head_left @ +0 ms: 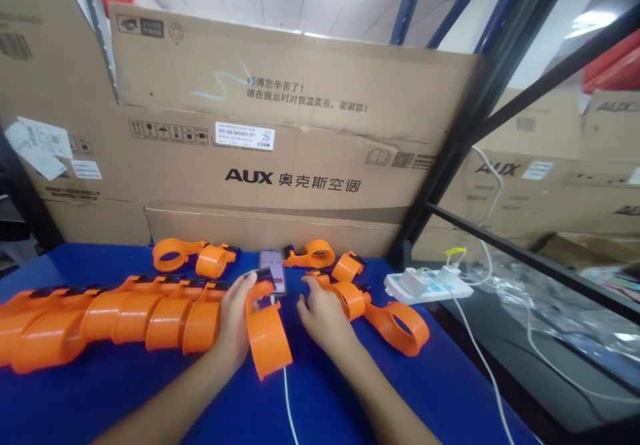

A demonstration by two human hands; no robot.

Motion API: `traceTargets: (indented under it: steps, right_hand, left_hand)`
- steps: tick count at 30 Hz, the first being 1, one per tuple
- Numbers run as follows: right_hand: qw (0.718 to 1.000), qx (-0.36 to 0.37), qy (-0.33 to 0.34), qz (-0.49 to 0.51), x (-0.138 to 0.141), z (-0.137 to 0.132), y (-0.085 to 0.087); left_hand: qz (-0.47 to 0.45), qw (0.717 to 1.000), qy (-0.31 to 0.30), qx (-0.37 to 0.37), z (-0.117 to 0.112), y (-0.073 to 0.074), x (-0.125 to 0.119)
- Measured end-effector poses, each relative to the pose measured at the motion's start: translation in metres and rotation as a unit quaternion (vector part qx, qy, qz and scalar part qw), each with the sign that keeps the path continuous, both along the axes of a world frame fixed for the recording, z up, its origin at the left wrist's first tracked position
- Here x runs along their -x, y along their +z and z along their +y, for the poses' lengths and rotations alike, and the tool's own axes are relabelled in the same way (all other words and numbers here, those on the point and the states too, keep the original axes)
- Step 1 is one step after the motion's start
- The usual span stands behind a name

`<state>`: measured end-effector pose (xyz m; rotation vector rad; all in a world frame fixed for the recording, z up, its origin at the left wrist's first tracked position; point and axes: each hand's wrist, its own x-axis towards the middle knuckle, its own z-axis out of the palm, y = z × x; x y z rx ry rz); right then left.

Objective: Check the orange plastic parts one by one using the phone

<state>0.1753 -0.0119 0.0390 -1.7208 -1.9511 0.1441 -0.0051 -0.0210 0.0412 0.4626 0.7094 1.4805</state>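
Covering the whole foreground was a blue desk, backed by a wall of large cardboard boxes printed with AUX. A dark metal rack rose at the right, with more boxes blurred behind it.

Along the left of the desk lay a long row of joined orange pieces, set end to end from the left edge up to the left hand. Behind that row sat two loose orange clips. Near the middle, close to the boxes, a phone lay flat with its screen lit. A white cable ran from that spot toward the near edge, between the two forearms. Further right, a white power strip with chargers plugged in sat at the desk's right edge, its leads trailing off the side.

The left hand had its fingers clasped on the orange ring, which stood on edge on the desk just in front of the phone, at the right end of the row. The ring was a broad, glossy band, open through the middle, with a dark part at its top beside the fingertips. The right hand lay just beside the ring, fingers loose and spread, grasping nothing. Its tips were against a chain of orange links that ended in an open loop.
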Motion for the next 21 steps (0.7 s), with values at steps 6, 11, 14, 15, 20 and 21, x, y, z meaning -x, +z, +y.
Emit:
traceTargets:
  steps: [6, 11, 14, 15, 20, 21]
  right_hand:
    - [0.992, 0.078, -0.022, -0.094, 0.003, -0.001, 0.0]
    - [0.981, 0.124, -0.038, -0.144, 0.003, -0.003, 0.001]
    - [0.977, 0.119, -0.044, -0.17, 0.005, -0.005, 0.004]
    - [0.977, 0.112, -0.043, -0.174, 0.006, -0.006, 0.006]
    - [0.984, 0.068, 0.017, -0.165, 0.011, -0.016, 0.02]
    - [0.983, 0.069, 0.029, -0.168, 0.012, -0.019, 0.022]
  left_hand:
    - [0.116, 0.993, 0.019, -0.007, 0.005, -0.016, -0.006]
    - [0.143, 0.99, -0.009, -0.019, 0.01, -0.024, -0.004]
    - [0.159, 0.987, -0.014, -0.032, 0.012, -0.025, -0.003]
    - [0.164, 0.986, -0.015, -0.036, 0.012, -0.025, -0.002]
    - [0.172, 0.983, -0.022, -0.053, 0.015, -0.03, 0.0]
    - [0.176, 0.983, -0.022, -0.054, 0.016, -0.031, 0.0]
